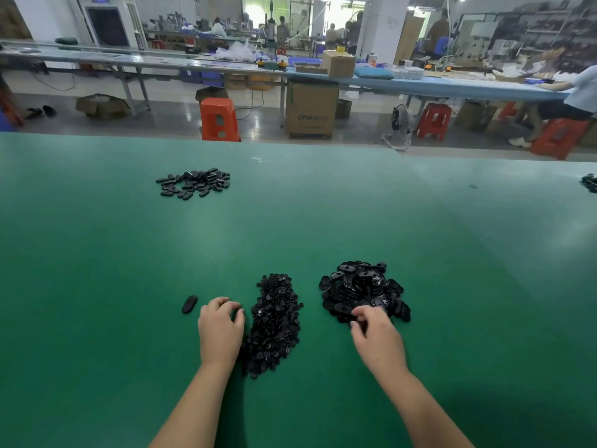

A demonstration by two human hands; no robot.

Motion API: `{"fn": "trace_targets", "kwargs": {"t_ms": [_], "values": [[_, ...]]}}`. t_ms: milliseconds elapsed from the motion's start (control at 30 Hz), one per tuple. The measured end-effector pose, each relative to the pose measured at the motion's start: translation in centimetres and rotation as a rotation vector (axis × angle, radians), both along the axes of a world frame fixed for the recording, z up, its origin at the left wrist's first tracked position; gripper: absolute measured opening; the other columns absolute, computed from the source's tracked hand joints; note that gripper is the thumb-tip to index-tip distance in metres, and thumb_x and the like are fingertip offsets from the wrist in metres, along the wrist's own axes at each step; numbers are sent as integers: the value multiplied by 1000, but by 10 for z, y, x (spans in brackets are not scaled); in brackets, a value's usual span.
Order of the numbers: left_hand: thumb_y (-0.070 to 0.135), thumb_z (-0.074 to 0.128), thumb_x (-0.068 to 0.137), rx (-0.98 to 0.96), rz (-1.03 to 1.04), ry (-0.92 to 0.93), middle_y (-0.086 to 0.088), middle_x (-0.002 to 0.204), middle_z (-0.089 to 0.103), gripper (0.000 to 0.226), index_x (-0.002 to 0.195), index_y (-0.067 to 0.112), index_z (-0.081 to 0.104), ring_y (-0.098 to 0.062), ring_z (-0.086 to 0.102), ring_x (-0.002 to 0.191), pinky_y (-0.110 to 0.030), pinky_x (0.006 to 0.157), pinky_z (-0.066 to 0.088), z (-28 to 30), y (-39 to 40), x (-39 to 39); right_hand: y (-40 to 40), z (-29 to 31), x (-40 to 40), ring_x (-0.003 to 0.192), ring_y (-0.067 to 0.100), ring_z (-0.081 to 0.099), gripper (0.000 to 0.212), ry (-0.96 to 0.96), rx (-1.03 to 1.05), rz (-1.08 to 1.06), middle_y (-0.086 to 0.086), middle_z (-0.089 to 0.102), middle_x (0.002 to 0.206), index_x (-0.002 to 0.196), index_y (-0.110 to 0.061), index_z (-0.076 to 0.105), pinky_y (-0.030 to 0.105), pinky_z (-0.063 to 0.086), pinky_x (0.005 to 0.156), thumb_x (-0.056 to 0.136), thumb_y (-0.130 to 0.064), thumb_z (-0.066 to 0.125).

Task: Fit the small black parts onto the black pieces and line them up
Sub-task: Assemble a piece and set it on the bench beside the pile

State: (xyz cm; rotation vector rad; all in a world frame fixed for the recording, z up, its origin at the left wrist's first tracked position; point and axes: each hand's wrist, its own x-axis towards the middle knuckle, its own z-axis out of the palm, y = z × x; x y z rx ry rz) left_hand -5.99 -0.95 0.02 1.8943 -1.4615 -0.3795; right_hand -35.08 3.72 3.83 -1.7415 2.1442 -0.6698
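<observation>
The curled fingers of the right hand (pixel 376 334) pinch at the near edge of a heap of black oval pieces (pixel 363 291), apparently closing on 1 piece, though the exact grip is hard to make out. The left hand (pixel 220 328) rests with fingers bent at the left edge of a darker, finer pile of small black parts (pixel 274 324); whether it holds a part cannot be told. Just left of that hand, a single black oval piece (pixel 189 303) lies alone on the green table (pixel 97 270). Further back and to the left, a flat cluster of finished-looking black ovals (pixel 193 183) sits well apart from the 2 piles. Beyond the table's far edge are an orange stool (pixel 218 119), a cardboard box (pixel 311 109) and a long blue workbench (pixel 452 85), where a seated person (pixel 575 98) leans at the right.
</observation>
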Motion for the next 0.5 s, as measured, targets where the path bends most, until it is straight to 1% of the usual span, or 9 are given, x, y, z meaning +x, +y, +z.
{"fn": "trace_targets", "kwargs": {"t_ms": [67,200,300,400,500], "values": [[11,69,91,-10,-1,11,-4,109,65,9,95,7,75,-23,51,113,-39,100,41,1,0,1,-2,2,-16,79,10,61,21,68,37,-70,-9,54,119,121,-26,61,27,50,66,100,-30,58],[12,69,91,-15,-11,33,1,100,64,2,90,12,70,-18,50,102,-34,93,42,3,2,2,-4,0,-28,77,11,60,26,148,135,-73,-8,51,121,124,-26,60,26,47,63,100,-37,58],[13,67,92,-11,-30,8,4,97,63,3,90,15,68,-16,51,98,-34,92,43,4,3,2,-4,-2,-28,83,10,63,27,193,180,-44,-10,52,122,126,-28,60,26,51,67,101,-39,56],[12,66,93,-37,-48,-6,5,92,63,5,90,16,66,-17,53,93,-38,90,45,6,5,1,-4,-1,-25,83,9,64,22,189,159,-39,-11,54,118,121,-29,62,27,53,68,101,-37,58],[12,64,95,-55,-37,53,9,83,63,10,88,19,63,-17,57,83,-44,84,50,8,6,1,-4,1,-24,80,8,62,13,143,134,-39,-12,54,111,111,-30,62,27,53,66,99,-34,62]]}}
